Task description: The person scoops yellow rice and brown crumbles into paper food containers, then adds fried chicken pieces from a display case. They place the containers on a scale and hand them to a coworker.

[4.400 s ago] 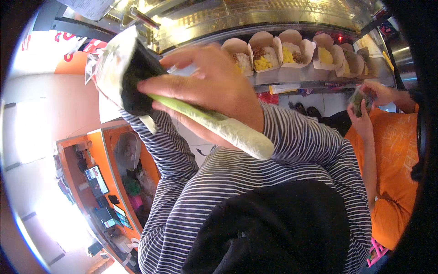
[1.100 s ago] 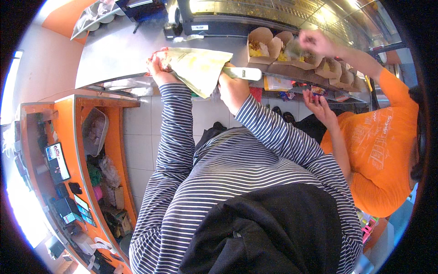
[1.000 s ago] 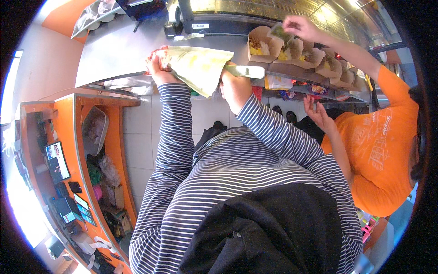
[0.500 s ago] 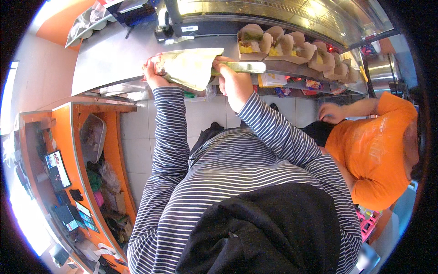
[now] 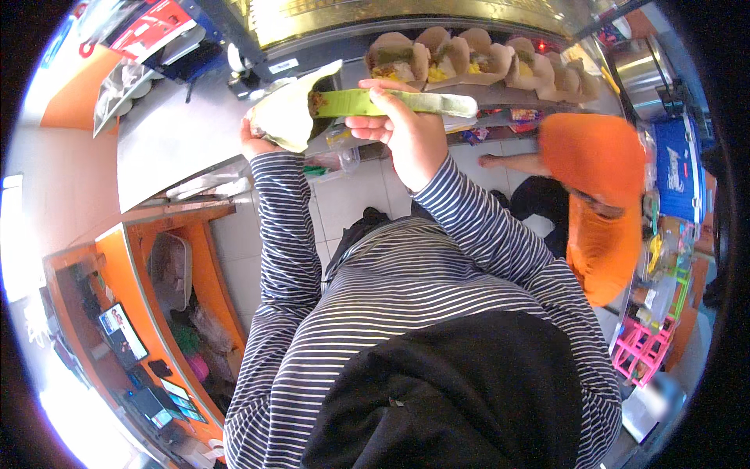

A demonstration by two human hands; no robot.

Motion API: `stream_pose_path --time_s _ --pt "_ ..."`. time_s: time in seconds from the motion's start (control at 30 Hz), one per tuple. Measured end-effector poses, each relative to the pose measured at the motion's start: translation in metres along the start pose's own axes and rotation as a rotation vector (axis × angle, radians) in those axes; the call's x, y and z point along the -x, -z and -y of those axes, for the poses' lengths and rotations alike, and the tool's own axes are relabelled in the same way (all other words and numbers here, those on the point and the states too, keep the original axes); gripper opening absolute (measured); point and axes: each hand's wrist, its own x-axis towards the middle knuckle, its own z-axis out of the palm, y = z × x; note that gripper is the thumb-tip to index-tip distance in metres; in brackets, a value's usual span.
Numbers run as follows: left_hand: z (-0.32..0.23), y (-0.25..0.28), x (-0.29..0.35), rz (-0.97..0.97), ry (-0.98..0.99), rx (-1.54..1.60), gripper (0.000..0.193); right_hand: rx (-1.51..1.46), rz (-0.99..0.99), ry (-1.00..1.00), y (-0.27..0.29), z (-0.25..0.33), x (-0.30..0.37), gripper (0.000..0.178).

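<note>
Up over the counter, my left hand (image 5: 255, 144) is closed around the lower end of a pale yellow-green pouch (image 5: 283, 116), whose open mouth faces right. A long, flat green utensil (image 5: 348, 103), like a spatula or scoop, lies in the closed grip of my right hand (image 5: 414, 139). Brown bits cling to the utensil's left end, which is at the pouch's mouth. Its paler end sticks out to the right past my fingers. What the pouch contains is hidden.
Open brown paper boxes (image 5: 392, 66) with food stand in a row at the far right of the steel counter (image 5: 168, 129). Behind them is a lit glass cabinet (image 5: 406, 14). A person in orange (image 5: 598, 234) bends at my right. An orange shelf unit (image 5: 117, 250) stands left.
The green utensil has come out of the pouch, showing its food-stained end. The person in orange has bent lower. My view has turned slightly, shifting the boxes left.
</note>
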Motion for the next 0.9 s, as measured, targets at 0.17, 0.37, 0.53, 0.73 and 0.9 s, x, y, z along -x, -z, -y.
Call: stream_pose_path --time_s 0.17,0.37,0.53,0.73,0.9 --pt "0.004 -0.021 0.013 0.036 0.015 0.02 0.051 -0.056 -0.011 0.047 0.01 0.005 0.011 0.031" --pt "0.011 -0.036 0.022 0.014 0.012 0.009 0.054 -0.034 0.007 0.14 0.011 0.015 0.027 0.031" --pt "0.011 -0.037 0.005 0.264 0.067 0.159 0.03 -0.008 -0.013 0.193 0.007 0.027 0.036 0.031" --pt "0.021 -0.056 0.023 0.224 0.151 0.145 0.031 -0.051 -0.07 0.21 0.004 0.051 0.05 0.025" --pt "0.031 -0.084 0.044 0.045 0.141 0.084 0.037 -0.071 -0.112 0.257 0.013 0.063 0.056 0.026"
